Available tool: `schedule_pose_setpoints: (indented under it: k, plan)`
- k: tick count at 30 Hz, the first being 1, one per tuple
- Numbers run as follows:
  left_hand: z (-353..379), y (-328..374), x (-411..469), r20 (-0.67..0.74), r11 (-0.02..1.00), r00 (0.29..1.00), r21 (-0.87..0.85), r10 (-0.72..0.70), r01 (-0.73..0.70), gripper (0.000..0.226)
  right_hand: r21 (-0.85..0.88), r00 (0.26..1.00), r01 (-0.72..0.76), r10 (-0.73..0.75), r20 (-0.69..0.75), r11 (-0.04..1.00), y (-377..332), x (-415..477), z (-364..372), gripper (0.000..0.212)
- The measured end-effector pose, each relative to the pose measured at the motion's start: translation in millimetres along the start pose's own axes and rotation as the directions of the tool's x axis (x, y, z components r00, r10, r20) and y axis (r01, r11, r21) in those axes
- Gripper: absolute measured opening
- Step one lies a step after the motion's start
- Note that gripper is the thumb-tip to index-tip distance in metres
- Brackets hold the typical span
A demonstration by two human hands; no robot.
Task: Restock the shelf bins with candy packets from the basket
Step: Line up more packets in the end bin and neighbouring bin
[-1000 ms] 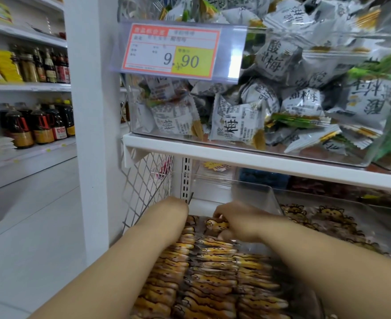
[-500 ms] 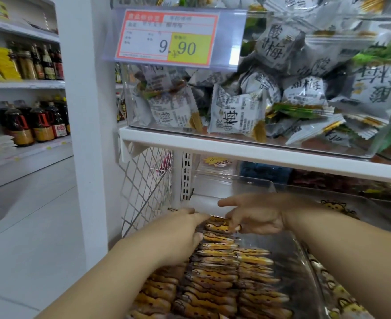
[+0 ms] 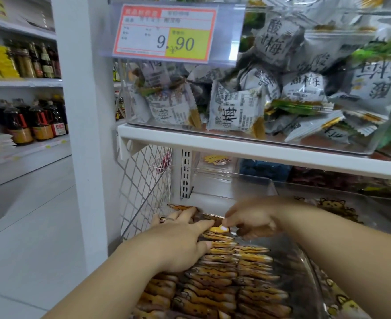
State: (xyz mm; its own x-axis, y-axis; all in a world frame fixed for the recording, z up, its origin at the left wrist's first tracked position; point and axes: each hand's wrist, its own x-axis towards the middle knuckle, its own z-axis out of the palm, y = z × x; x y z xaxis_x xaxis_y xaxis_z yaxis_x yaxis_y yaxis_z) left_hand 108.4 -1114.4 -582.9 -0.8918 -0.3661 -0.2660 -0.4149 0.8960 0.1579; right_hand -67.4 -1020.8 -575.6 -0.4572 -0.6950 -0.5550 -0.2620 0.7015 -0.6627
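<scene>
Both hands reach into the clear bin of striped candy packets; left hand rests flat, fingers released, on them; right hand pinches 1 rear packet.

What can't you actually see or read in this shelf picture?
Head view:
- Basket: out of frame.
- Price tag small print: blurred; only 9.90 reads.
- Candy packets: some covered by the left hand.
- Right hand: curled fingers hide whether it pinches a packet.
- Lower clear bin: near end cut off by the bottom edge.
</scene>
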Motion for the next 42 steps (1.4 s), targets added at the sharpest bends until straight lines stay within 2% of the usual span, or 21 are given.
schedule_pose_setpoints:
  k: [5, 8, 11, 14, 19, 24, 27, 30, 34, 38, 42]
  plan:
    - [3.6, 0.1, -1.7, -0.114, 0.997, 0.993, -0.068, 0.024, -0.032, 0.055, -0.332, 0.989, 0.033, -0.079, -0.125, 0.943, -16.0, -21.9, 6.3, 0.042]
    - [2.3, -0.1, -2.4, -0.145, 0.997, 0.989, -0.072, 0.023, -0.034, 0.05, -0.662, 0.968, 0.006, -0.171, -0.184, 0.75, -23.2, -35.8, 11.5, 0.037]
    - [-0.4, -0.6, -0.6, -0.172, 0.997, 0.985, -0.067, 0.024, -0.036, 0.043, -0.84, 0.92, -0.01, -0.325, -0.221, 0.543, -22.2, -35.0, 23.5, 0.018]
    - [-1.0, -1.4, 2.1, -0.149, 0.999, 0.989, -0.034, 0.015, -0.021, 0.042, -0.901, 0.878, -0.027, -0.42, -0.229, 0.434, -17.8, -26.8, 29.7, 0.014]
    - [0.8, 1.2, 3.3, -0.121, 0.999, 0.993, 0.033, 0.005, -0.001, 0.049, -0.917, 0.872, -0.032, -0.437, -0.22, 0.398, -9.6, -21.4, 27.1, 0.024]
    - [0.6, 1.9, 4.9, -0.085, 0.997, 0.996, 0.074, -0.009, 0.015, 0.052, -0.933, 0.849, -0.071, -0.469, -0.242, 0.353, -5.1, -18.5, 25.0, 0.021]
    - [-0.3, 5.1, 1.2, -0.084, 0.996, 0.996, 0.078, -0.024, 0.031, 0.054, -0.923, 0.837, -0.038, -0.492, -0.238, 0.383, -3.6, -29.0, 24.5, 0.016]
    - [-0.5, 9.7, -14.7, -0.11, 0.998, 0.993, 0.059, -0.029, 0.036, 0.053, -0.889, 0.788, 0.026, -0.557, -0.263, 0.457, -0.4, -59.4, 28.2, 0.02]
    - [-4.2, 26.1, -61.7, -0.212, 1.0, 0.977, -0.019, 0.001, -0.005, 0.049, -0.85, 0.764, 0.114, -0.592, -0.257, 0.515, 8.8, -123.2, 43.1, 0.026]
    - [8.4, 56.6, -122.8, -0.35, 0.988, 0.933, -0.093, 0.087, -0.126, 0.045, -0.792, 0.718, 0.17, -0.624, -0.307, 0.586, 32.9, -198.2, 58.4, 0.023]
    - [42.0, 103.6, -184.1, -0.344, 0.929, 0.923, -0.257, 0.17, -0.267, 0.038, -0.626, 0.742, 0.284, -0.58, -0.335, 0.726, 82.9, -263.2, 91.2, 0.007]
